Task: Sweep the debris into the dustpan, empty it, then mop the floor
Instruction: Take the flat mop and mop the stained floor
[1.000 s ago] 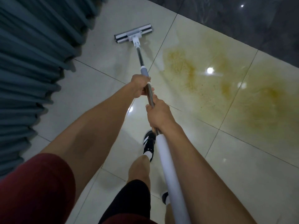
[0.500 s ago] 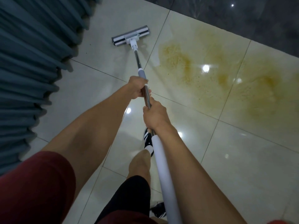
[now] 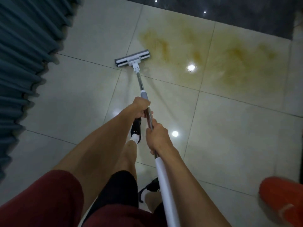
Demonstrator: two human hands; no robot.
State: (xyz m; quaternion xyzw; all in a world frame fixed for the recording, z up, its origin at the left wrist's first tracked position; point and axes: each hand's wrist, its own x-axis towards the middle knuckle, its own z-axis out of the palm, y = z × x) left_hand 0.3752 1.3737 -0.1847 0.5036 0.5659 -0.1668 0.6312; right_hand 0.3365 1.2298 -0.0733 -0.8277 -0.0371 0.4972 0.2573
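A flat mop with a grey and white head (image 3: 132, 58) lies on the pale glossy floor tiles (image 3: 229, 136), its right end at the edge of a yellow-brown stain (image 3: 205, 53). The metal pole (image 3: 141, 86) runs back from the head toward me and ends in a white sleeve (image 3: 162, 176). My left hand (image 3: 141, 107) grips the pole just below its grey collar. My right hand (image 3: 157, 136) grips it lower down, just above the white sleeve.
A pleated blue-grey curtain (image 3: 24, 63) hangs along the left. Dark floor (image 3: 246, 12) borders the far side of the tiles. An orange object (image 3: 282, 203) sits at the lower right. My legs and dark shoes (image 3: 136, 126) stand beneath the pole.
The mop head has been pulled back toward me and to the right, from beside the curtain to the stain's left edge. The orange object has come into view.
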